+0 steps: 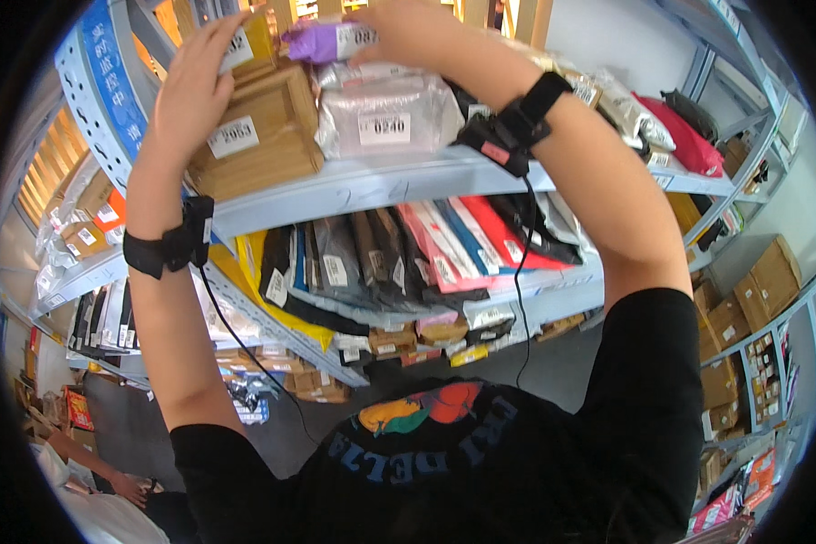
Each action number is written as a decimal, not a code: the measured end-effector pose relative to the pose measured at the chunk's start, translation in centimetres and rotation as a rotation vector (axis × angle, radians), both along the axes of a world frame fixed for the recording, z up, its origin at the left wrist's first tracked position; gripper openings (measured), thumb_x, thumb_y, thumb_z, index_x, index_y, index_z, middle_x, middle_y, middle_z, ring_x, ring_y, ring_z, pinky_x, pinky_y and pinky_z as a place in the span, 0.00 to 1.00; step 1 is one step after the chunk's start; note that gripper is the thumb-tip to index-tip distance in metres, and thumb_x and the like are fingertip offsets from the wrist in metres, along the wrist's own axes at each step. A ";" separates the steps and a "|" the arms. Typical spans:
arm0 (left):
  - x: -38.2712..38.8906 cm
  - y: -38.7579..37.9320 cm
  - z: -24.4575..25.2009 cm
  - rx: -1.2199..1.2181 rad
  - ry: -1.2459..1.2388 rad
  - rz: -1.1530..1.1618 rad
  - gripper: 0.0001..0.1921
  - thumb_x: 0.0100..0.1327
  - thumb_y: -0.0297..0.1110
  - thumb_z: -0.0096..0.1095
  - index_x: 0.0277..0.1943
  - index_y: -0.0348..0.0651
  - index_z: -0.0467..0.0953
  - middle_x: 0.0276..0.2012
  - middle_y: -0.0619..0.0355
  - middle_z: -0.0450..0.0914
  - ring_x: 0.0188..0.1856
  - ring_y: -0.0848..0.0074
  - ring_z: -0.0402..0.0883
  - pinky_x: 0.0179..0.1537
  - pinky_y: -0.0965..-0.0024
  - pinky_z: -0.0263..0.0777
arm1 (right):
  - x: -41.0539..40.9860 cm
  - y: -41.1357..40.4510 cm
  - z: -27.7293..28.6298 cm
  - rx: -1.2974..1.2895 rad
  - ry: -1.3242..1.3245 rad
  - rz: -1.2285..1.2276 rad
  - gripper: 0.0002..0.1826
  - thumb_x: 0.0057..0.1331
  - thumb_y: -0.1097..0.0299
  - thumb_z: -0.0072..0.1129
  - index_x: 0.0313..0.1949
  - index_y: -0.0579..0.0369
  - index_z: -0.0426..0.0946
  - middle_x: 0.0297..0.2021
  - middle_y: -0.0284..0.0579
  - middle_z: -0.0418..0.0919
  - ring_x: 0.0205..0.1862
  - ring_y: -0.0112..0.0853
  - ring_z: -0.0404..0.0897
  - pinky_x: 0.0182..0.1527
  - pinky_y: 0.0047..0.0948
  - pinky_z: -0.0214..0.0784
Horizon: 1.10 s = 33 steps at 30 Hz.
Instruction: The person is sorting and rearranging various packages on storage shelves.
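My left hand [194, 85] is raised at the upper left, its fingers stretched along the left side of a yellow parcel [261, 39]. That parcel sits above a brown cardboard box [279, 129], and both bear labels. My right hand [401, 34], partly cut off by the top edge, reaches over the shelf beside a purple plastic-wrapped parcel [311, 44]. Its fingertips are near the purple parcel's label; a firm grip is not visible. Below it lies a silvery plastic-wrapped parcel [387, 102] with a label. All these stand on the upper metal shelf [381, 182].
Mailer bags [340, 255] stand packed on the shelf below. A perforated upright [98, 129] is close to my left arm. Black cables [520, 285] hang from both wrist straps. Another person's hand [128, 488] shows at lower left. More loaded shelving [748, 360] stands at right.
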State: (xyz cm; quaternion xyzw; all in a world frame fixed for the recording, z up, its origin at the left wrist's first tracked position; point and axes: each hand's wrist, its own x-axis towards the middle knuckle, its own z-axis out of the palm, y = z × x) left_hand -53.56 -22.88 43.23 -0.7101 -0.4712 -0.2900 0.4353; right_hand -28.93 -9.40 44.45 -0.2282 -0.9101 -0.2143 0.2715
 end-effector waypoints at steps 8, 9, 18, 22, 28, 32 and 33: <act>1.6 -1.5 -1.8 0.058 -0.031 0.068 0.26 0.64 0.30 0.53 0.65 0.48 0.63 0.63 0.46 0.65 0.64 0.53 0.64 0.64 0.60 0.58 | 5.3 1.0 -0.8 -0.038 0.279 0.032 0.39 0.59 0.36 0.54 0.62 0.49 0.67 0.56 0.57 0.71 0.54 0.49 0.75 0.52 0.43 0.70; 1.7 -2.4 -2.2 0.040 -0.058 0.119 0.26 0.64 0.32 0.54 0.65 0.48 0.64 0.63 0.46 0.65 0.65 0.53 0.63 0.65 0.60 0.58 | 6.7 -1.3 -0.6 -0.185 0.298 -0.110 0.43 0.57 0.31 0.53 0.62 0.51 0.67 0.55 0.57 0.72 0.54 0.50 0.75 0.53 0.43 0.70; 8.2 -3.8 -3.7 -0.012 -0.083 0.044 0.28 0.61 0.34 0.58 0.64 0.45 0.64 0.61 0.47 0.68 0.64 0.56 0.65 0.64 0.57 0.57 | 11.3 1.5 -3.0 -0.387 0.160 -0.508 0.49 0.50 0.31 0.53 0.65 0.50 0.63 0.56 0.67 0.68 0.56 0.55 0.73 0.57 0.44 0.66; 9.8 -2.6 -3.8 -0.085 -0.053 -0.022 0.30 0.57 0.29 0.61 0.64 0.43 0.64 0.62 0.50 0.67 0.65 0.58 0.64 0.64 0.58 0.56 | 11.0 -0.3 -2.4 -0.420 0.397 -0.428 0.40 0.52 0.40 0.54 0.61 0.51 0.68 0.57 0.68 0.66 0.56 0.54 0.72 0.56 0.44 0.67; 11.1 1.3 -2.3 -0.053 0.016 -0.066 0.31 0.55 0.29 0.63 0.63 0.46 0.64 0.60 0.51 0.68 0.63 0.58 0.65 0.63 0.58 0.57 | 8.3 1.0 -1.7 -0.352 0.153 -0.328 0.42 0.57 0.30 0.46 0.56 0.56 0.73 0.55 0.62 0.70 0.52 0.52 0.76 0.53 0.42 0.70; 10.8 2.4 -2.6 -0.127 -0.003 0.005 0.30 0.57 0.29 0.61 0.64 0.47 0.64 0.60 0.51 0.69 0.63 0.57 0.65 0.62 0.58 0.58 | 8.8 7.2 -5.9 -0.098 0.098 -0.442 0.29 0.61 0.46 0.47 0.59 0.45 0.69 0.55 0.57 0.70 0.55 0.53 0.73 0.52 0.43 0.71; 10.0 2.3 -3.2 -0.140 -0.021 0.039 0.30 0.57 0.29 0.61 0.64 0.47 0.64 0.60 0.51 0.69 0.64 0.57 0.64 0.61 0.58 0.59 | 9.5 5.3 -5.2 -0.160 0.204 -0.433 0.27 0.64 0.48 0.47 0.59 0.44 0.70 0.56 0.58 0.70 0.56 0.53 0.72 0.55 0.42 0.69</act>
